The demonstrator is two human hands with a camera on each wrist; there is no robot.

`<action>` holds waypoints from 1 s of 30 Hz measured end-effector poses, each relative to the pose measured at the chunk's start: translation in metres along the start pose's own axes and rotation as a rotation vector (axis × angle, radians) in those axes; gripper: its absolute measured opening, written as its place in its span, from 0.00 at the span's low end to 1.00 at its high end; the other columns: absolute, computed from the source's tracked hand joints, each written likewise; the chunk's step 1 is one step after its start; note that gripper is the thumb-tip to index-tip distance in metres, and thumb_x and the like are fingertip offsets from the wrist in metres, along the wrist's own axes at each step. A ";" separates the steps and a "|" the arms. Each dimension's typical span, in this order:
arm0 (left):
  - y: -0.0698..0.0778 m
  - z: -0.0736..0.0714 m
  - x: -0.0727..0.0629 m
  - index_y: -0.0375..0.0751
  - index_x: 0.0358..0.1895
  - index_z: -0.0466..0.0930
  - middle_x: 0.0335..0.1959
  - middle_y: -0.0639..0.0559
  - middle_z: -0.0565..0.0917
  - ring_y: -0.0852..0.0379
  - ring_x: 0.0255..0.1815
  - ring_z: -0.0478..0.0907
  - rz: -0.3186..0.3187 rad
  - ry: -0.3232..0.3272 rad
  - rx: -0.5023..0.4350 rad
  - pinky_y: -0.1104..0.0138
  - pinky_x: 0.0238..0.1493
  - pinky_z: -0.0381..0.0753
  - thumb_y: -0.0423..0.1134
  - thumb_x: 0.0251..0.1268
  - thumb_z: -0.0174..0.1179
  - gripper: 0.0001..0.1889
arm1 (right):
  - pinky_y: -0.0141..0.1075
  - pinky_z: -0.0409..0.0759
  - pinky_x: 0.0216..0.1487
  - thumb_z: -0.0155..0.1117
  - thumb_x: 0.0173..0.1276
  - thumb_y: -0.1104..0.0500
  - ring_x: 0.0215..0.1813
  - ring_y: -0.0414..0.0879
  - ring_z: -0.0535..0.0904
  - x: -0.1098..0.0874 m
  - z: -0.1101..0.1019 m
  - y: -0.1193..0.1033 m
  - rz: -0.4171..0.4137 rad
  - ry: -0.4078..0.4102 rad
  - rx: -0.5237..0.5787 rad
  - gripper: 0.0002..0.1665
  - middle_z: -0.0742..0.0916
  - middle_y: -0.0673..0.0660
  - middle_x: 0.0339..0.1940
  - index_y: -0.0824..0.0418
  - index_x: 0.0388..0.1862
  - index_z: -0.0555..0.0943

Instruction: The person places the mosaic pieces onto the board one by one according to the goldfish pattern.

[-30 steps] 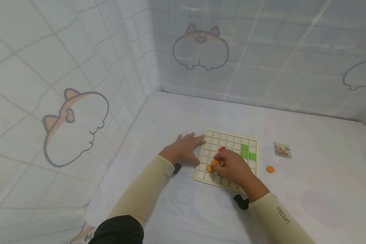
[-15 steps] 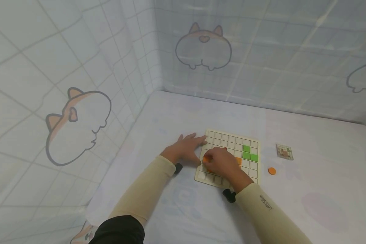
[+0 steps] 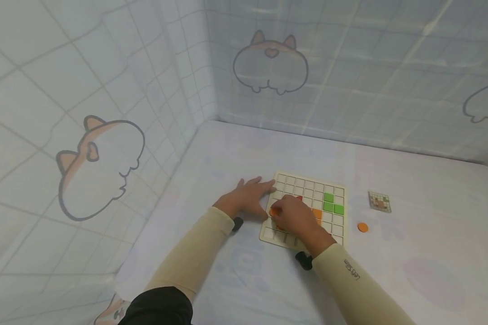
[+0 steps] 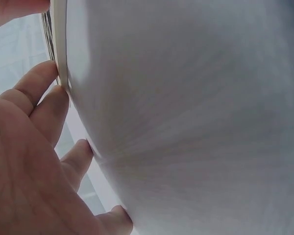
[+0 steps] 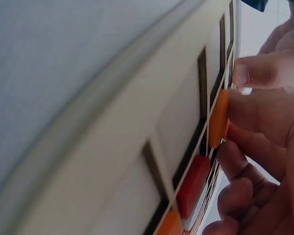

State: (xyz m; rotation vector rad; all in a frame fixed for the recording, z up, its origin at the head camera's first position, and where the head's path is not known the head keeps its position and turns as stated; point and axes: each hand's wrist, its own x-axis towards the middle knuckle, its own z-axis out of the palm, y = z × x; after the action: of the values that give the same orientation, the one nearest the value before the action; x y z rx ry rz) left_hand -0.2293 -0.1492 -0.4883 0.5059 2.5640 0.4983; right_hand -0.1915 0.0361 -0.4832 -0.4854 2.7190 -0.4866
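A pale grid board (image 3: 309, 181) lies on the white-covered table. My left hand (image 3: 246, 198) rests at its left edge, fingers spread; in the left wrist view the fingertips (image 4: 49, 73) touch the board's side. Over the board's left part, my right hand (image 3: 297, 219) pinches an orange piece (image 3: 274, 211) at a cell near the left edge. The right wrist view shows this orange piece (image 5: 219, 122) at the grid, beside a red piece (image 5: 193, 183). Green squares (image 3: 328, 207) and orange squares (image 3: 317, 213) sit in cells farther right. My right hand hides some cells.
Right of the board lie a loose orange disc (image 3: 363, 227) and a small card (image 3: 379, 201) printed with a coloured grid. A white tiled-pattern curtain (image 3: 333, 81) hangs behind the table and along the left.
My right hand has moved left across the board with the orange piece, then stayed at the left side. Orange squares now show right of it. The left hand keeps its place.
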 end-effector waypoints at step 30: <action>0.002 0.003 0.004 0.65 0.80 0.59 0.84 0.64 0.53 0.51 0.86 0.40 -0.055 -0.014 0.014 0.40 0.82 0.34 0.52 0.46 0.71 0.51 | 0.34 0.77 0.35 0.65 0.71 0.47 0.50 0.56 0.76 -0.101 -0.029 0.116 0.404 0.317 0.338 0.28 0.83 0.63 0.57 0.59 0.65 0.80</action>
State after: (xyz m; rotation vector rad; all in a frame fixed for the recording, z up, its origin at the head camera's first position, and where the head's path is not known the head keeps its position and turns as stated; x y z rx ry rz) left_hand -0.2308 -0.1450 -0.4912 0.4407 2.5618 0.4566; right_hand -0.1446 0.1851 -0.4757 0.2468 2.8310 -0.9463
